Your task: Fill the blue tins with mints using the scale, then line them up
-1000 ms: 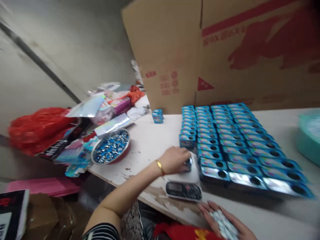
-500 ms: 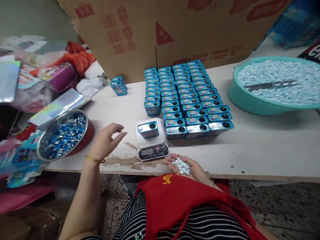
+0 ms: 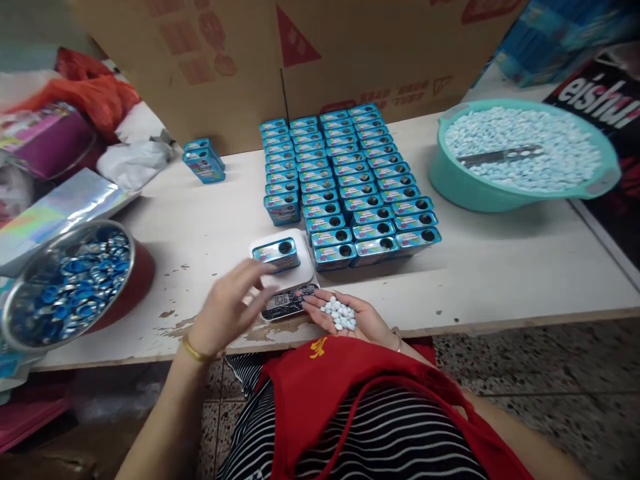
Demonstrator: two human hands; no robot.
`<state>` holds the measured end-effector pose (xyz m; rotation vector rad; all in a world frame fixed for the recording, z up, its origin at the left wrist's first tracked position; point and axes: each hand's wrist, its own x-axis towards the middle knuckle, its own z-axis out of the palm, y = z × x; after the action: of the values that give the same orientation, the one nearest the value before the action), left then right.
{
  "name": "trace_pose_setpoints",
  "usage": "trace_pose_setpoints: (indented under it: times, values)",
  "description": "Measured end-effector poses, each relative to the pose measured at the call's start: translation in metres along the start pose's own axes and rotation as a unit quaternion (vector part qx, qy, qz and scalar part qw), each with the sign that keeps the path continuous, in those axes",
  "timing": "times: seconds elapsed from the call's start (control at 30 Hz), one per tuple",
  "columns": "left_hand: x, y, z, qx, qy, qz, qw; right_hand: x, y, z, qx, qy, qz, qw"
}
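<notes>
Palm up at the table's front edge, my right hand (image 3: 367, 321) holds a small heap of pale mint candies (image 3: 339, 312), its fingers beside the scale's display. My left hand (image 3: 227, 310) hovers at the left side of the white digital scale (image 3: 306, 267), thumb and fingers apart with nothing visible between them. Motion slightly blurs those fingers. An upright blue tin (image 3: 275, 255) with a round hole in its top stands on the scale, close to my left fingertips. Behind it, several rows of similar blue tins (image 3: 345, 190) are packed together, their holes facing up.
At right, a turquoise basin (image 3: 465, 190) holds many candies and a dark metal strip (image 3: 500, 155). A metal bowl (image 3: 133, 267) of blue caps stands at left. Blue tins (image 3: 205, 163) sit apart at back left, before a large cardboard box (image 3: 240, 80).
My left hand has moved right, toward the tin on the scale. The right hand still holds the candies beside the scale. The camera view has turned somewhat to the right.
</notes>
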<state>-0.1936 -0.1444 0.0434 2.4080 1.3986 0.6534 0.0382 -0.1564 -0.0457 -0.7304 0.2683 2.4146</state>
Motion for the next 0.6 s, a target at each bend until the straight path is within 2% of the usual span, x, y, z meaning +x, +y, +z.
trace_pose_setpoints:
  times: [0.1,0.17,0.3,0.47,0.6]
  values:
    - [0.003,0.025,0.03,-0.068,-0.093,0.047,0.992,0.004,0.0,0.015,0.008,-0.018,-0.006,1.0]
    - [0.004,0.033,0.046,-0.07,-0.118,0.04,0.99,0.006,0.002,0.022,0.012,-0.015,-0.007,1.0]
    - [0.003,0.035,0.061,-0.037,-0.103,0.021,0.994,0.007,0.005,0.028,0.026,-0.003,-0.007,1.0]
    - [0.0,0.033,0.06,0.01,-0.048,0.06,0.997,0.009,0.005,0.028,0.04,-0.004,-0.011,0.999]
    - [0.004,0.027,0.054,-0.023,-0.035,0.055,0.998,0.011,0.004,0.03,0.029,-0.019,-0.033,0.999]
